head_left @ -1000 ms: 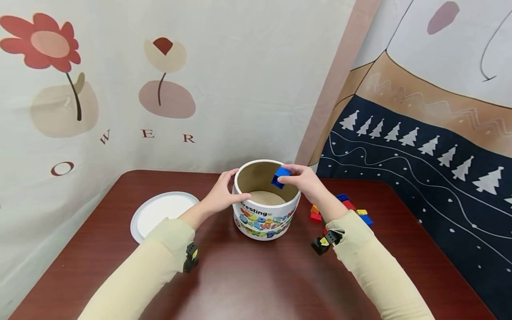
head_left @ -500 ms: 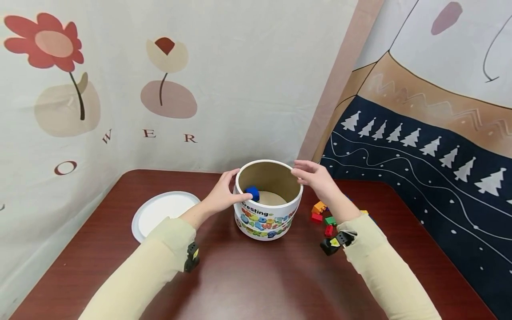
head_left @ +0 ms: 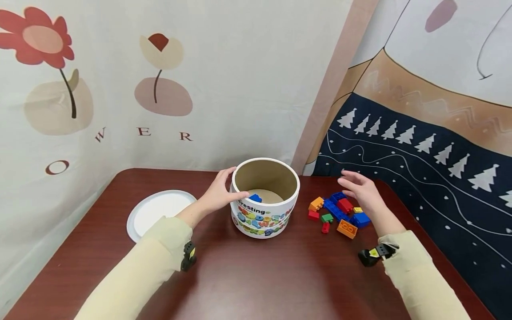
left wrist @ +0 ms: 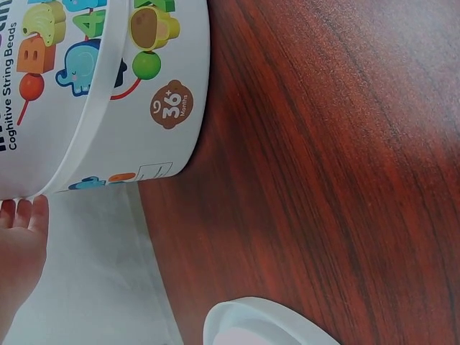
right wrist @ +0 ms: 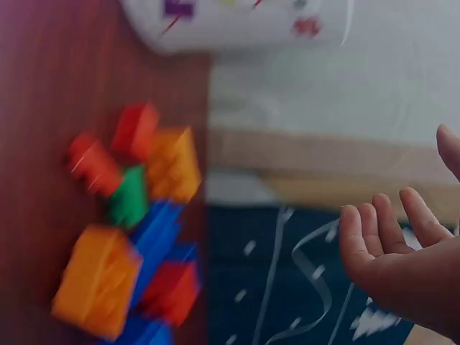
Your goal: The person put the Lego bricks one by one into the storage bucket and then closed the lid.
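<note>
A round white bucket (head_left: 265, 218) with colourful printing stands upright on the table. My left hand (head_left: 218, 193) grips its left side, thumb at the front of the rim and fingers further back. In the left wrist view, fingertips (left wrist: 25, 214) of that hand meet the bucket's wall. A blue brick (head_left: 255, 198) lies on the bucket's floor. My right hand (head_left: 362, 191) is in the air beyond the pile of toy bricks, fingers loosely bent and nothing in them. Among the bricks are a long blue one (head_left: 335, 210), an orange one (head_left: 346, 229) and a green one (head_left: 327, 218).
Left of the bucket lies a round white lid (head_left: 160, 212) on the dark red-brown table (head_left: 256, 275). A pale curtain (head_left: 240, 89) with printed flowers hangs behind the table, and a navy cloth (head_left: 400, 178) with white trees covers the right side.
The blue brick in my right hand dropped into the bucket. That hand then drew away to the right, over the brick pile. My left hand stays on the bucket.
</note>
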The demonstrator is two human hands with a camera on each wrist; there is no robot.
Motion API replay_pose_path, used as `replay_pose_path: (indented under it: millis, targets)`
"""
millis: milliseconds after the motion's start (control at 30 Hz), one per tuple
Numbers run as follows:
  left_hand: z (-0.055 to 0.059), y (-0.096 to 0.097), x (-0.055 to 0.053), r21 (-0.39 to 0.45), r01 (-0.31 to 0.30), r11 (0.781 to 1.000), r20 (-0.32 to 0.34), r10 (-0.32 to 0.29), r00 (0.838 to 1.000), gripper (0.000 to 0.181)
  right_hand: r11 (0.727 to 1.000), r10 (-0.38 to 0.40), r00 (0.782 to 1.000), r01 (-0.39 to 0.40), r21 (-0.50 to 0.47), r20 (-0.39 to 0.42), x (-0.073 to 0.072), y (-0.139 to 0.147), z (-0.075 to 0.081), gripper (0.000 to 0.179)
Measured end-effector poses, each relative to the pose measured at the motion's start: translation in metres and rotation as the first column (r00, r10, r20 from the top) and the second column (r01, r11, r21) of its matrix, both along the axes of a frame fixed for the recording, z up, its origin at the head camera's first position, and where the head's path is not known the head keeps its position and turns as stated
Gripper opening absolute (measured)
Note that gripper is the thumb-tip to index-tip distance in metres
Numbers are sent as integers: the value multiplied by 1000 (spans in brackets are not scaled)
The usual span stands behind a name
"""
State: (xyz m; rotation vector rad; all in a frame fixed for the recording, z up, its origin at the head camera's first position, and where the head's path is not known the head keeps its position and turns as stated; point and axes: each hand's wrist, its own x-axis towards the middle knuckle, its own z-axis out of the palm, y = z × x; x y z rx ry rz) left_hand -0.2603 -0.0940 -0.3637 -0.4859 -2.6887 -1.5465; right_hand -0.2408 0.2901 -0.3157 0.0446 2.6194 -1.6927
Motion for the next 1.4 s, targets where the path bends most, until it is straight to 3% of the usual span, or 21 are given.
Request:
replay_pose_path:
  millis: [133, 333, 633, 1000, 1400]
  targets:
    - [-2, -3, -1, -12, -10, 1000, -16, 10, 1000, 96, 996, -74, 996, 71, 52, 43, 2, 20, -21, 72]
    - [-3, -3, -4, -18, -18, 1000, 7, 18, 1000, 91, 980, -195, 975, 190, 49, 106, 7, 46, -46, 74]
    - [-1, -2, -3, -26, -23, 999, 5, 23, 1000, 91, 969, -246, 947, 243, 37, 206, 11, 70, -73, 84]
    - [-1, -1, -2, -33, -24, 999, 1, 24, 1000, 90, 969, -246, 920, 242, 51, 306, 12, 73, -92, 81]
    - [-1, 1, -2, -30, -16, 999, -1, 16, 1000, 90, 952, -304, 906, 278, 129, 293, 13, 71, -96, 73]
